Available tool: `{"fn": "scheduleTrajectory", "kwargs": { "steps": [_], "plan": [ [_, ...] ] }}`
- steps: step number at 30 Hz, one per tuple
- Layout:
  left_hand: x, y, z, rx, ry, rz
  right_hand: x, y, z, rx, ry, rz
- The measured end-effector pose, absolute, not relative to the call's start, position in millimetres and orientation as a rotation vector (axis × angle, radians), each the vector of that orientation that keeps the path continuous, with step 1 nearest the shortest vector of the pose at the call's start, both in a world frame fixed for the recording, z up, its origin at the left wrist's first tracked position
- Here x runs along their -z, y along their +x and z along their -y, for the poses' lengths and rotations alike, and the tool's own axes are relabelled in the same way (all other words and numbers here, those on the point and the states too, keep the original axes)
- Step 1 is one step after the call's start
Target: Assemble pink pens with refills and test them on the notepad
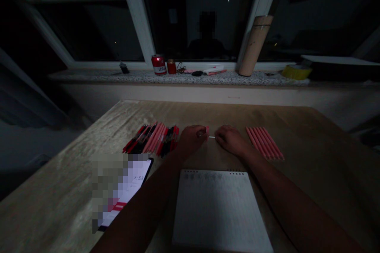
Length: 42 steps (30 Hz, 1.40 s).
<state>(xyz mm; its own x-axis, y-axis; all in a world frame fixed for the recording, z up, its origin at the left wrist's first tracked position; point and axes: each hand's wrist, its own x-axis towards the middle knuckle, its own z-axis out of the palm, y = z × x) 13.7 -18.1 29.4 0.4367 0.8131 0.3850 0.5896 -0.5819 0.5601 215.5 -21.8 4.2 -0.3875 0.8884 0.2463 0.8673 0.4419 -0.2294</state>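
Observation:
My left hand (pixel 192 137) is closed, with a small pink pen part (pixel 207 129) showing at its fingertips. Opposite it, my right hand (pixel 230 138) is closed around one end of a thin white stick (pixel 211 137), which looks like a pen refill. The stick spans the small gap between the hands; darkness hides whether it enters the pink part. Just left of my left hand lie several red, black and pink pens (pixel 154 140) side by side. To the right of my right hand, several pink pens (pixel 264 143) lie in a neat slanted row.
A spiral notebook (pixel 218 209) lies open below my hands, between my forearms. Left of it rests a phone (pixel 135 189) with a lit screen. On the windowsill (pixel 136 76) stand a red can (pixel 158 65), a small red jar (pixel 171 67), a cardboard tube (pixel 255 45) and yellow tape (pixel 297 72).

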Motion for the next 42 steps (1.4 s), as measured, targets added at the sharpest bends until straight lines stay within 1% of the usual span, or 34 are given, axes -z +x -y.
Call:
{"fn": "scheduleTrajectory", "kwargs": {
  "steps": [6,16,20,24,27,30,34,42],
  "plan": [
    [-47,13,24,-0.934,2.245,-1.253,-6,214,22,-0.096,-1.527,2.424],
    [-41,10,20,-0.969,2.205,-1.258,-10,215,24,-0.047,-1.459,2.494],
    [-39,9,19,-0.945,2.206,-1.258,-9,214,23,0.033,-1.499,2.530],
    [-39,10,20,-0.944,2.215,-1.278,-12,213,24,0.017,-1.547,2.531],
    [-39,10,21,-0.943,2.233,-1.279,-19,217,25,-0.039,-1.509,2.476],
    [-39,11,21,-0.936,2.247,-1.286,-29,224,25,-0.105,-1.378,2.388],
    [-39,13,22,-0.943,2.266,-1.257,-46,231,27,-0.202,-1.221,2.130],
    [-29,20,22,-0.920,2.372,-1.160,-70,234,36,-0.445,-1.143,1.670]
  ]
}}
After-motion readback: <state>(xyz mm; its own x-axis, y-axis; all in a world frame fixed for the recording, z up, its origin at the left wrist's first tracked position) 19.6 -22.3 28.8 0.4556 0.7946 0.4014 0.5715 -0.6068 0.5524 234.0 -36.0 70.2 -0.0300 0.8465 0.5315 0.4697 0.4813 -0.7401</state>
